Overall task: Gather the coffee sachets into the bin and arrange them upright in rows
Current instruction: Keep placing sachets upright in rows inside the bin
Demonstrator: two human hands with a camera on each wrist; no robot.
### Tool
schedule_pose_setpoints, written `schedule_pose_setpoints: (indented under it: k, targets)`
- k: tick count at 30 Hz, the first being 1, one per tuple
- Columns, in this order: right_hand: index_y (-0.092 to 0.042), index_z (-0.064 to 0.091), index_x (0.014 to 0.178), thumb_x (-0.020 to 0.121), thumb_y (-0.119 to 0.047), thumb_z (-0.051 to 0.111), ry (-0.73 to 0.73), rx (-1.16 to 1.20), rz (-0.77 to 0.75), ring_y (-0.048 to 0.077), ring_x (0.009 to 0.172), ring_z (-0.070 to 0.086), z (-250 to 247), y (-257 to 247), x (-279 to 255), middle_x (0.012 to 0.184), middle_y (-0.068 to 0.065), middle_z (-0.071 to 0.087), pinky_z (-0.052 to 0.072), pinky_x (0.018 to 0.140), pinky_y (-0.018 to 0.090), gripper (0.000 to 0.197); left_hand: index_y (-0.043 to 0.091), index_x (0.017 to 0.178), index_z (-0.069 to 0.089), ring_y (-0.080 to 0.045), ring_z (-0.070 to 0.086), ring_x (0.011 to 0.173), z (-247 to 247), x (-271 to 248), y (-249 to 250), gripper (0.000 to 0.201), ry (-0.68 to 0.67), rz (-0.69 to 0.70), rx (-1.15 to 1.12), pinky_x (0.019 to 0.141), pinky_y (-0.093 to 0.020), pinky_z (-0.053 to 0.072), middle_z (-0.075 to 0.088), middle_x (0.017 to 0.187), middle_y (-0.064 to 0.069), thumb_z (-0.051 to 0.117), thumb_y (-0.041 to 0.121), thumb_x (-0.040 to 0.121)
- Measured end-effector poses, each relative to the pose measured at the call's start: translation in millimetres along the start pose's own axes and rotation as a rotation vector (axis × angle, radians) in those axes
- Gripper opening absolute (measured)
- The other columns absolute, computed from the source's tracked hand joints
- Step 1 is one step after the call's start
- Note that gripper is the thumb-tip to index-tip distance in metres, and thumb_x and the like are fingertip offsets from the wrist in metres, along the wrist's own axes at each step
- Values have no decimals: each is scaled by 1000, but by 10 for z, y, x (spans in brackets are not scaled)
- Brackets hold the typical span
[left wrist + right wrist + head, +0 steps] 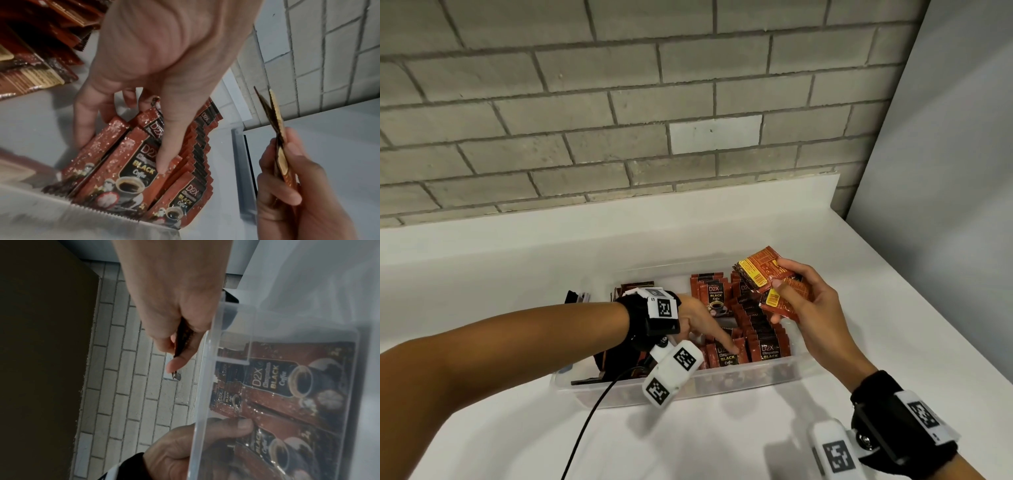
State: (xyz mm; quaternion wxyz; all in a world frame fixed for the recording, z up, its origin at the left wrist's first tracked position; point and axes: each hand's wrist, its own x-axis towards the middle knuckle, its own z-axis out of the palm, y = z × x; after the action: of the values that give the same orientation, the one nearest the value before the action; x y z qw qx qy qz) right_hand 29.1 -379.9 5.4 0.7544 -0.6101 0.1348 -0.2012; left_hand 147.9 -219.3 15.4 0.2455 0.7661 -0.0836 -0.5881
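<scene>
The clear plastic bin (739, 380) sits on the white tabletop (482, 284), near a grey brick wall (585, 102). Inside the bin, red and black coffee sachets (763, 337) stand upright in rows, front faces toward the near wall; more sachets (37, 71) lie in a looser pile at the bin's left end. The left hand (700, 318) reaches down into the bin. Its index finger is extended, and the fingertip (162, 165) presses on the face of the front sachet (131, 167) of 1 row. The thumb (86, 123) rests against the outer side of the neighbouring sachet, so the fingers are spread and mostly straight, not wrapped round any packet. The right hand (810, 294) is raised above the right end of the bin, apart from the rows. Its fingers (275, 191) are curled and the thumb (786, 265) is pressed down, pinching a small fanned bunch of sachets (767, 274) with the printed back sides up. The exact count in this bunch cannot be told; at least 2 are visible.
</scene>
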Motion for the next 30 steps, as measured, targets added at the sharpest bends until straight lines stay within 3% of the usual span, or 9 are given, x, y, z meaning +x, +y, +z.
schedule_pose_setpoints:
  k: [2, 4, 5, 9, 13, 19, 24, 28, 30]
  targets:
    - [-22, 62, 120, 90, -8, 62, 0, -12, -1, 24, 69, 68, -3, 5, 2, 102, -3, 70, 56, 55, 27, 33, 0, 143, 36, -21, 58, 103, 44, 71, 29, 71, 24, -38, 25, 79, -27, 56, 36, 149, -23, 71, 18, 84]
    - [-22, 62, 120, 90, -9, 62, -6, -24, -5, 24, 68, 68, -4, 5, 1, 100, -6, 71, 56, 55, 27, 33, 6, 149, 23, -29, 42, 130, 85, 154, 26, 82, 88, -119, 73, 101, -39, 47, 24, 153, -21, 71, 22, 84]
    - [-22, 62, 120, 90, -9, 62, -7, -25, -5, 24, 68, 68, -5, 6, 2, 99, -7, 71, 56, 55, 27, 33, 8, 150, 20, -32, 34, 136, 96, 175, 26, 84, 108, -129, 92, 106, -42, 42, 20, 155, -20, 71, 23, 85]
    - [-23, 62, 119, 90, -9, 62, -8, -28, -6, 23, 71, 70, -1, 4, -3, 101, -6, 70, 56, 55, 26, 33, 16, 152, 15, -36, 33, 137, 52, 210, 46, 90, 117, -113, 164, 105, -48, 42, 19, 155, -22, 73, 19, 83]
    - [-23, 61, 120, 90, -10, 62, -11, -44, -11, 23, 69, 69, 2, -1, -6, 95, -13, 71, 57, 56, 26, 33, 27, 149, 22, -36, 34, 137, 53, 251, 9, 94, 131, -153, 207, 103, -52, 43, 24, 155, -16, 80, 19, 76]
    - [-24, 62, 120, 90, -11, 63, -5, -45, -8, 22, 73, 70, -2, 2, -16, 104, -5, 69, 57, 56, 27, 33, 14, 147, 29, -32, 38, 133, 43, 297, 21, 90, 144, -220, 289, 103, -46, 44, 33, 150, -14, 81, 28, 74]
    - [-23, 62, 121, 90, -10, 62, -9, -36, -5, 20, 79, 71, -2, -4, -14, 109, -1, 66, 56, 55, 26, 33, 20, 145, 30, -29, 44, 129, 71, 269, 43, 92, 148, -219, 266, 102, -47, 46, 40, 147, -14, 84, 26, 70]
    - [-22, 61, 121, 90, -10, 62, -7, -26, -6, 18, 81, 71, 3, -8, -14, 111, 0, 65, 56, 54, 25, 34, 10, 140, 41, -26, 51, 127, 85, 252, 55, 77, 103, -242, 267, 105, -43, 43, 47, 143, -15, 80, 26, 75]
    - [-22, 61, 121, 90, -9, 62, -5, -24, -5, 19, 81, 71, 4, -7, -11, 110, -1, 65, 56, 54, 25, 34, 10, 140, 44, -25, 51, 126, 88, 226, 38, 81, 109, -226, 250, 104, -42, 44, 50, 141, -11, 82, 26, 71]
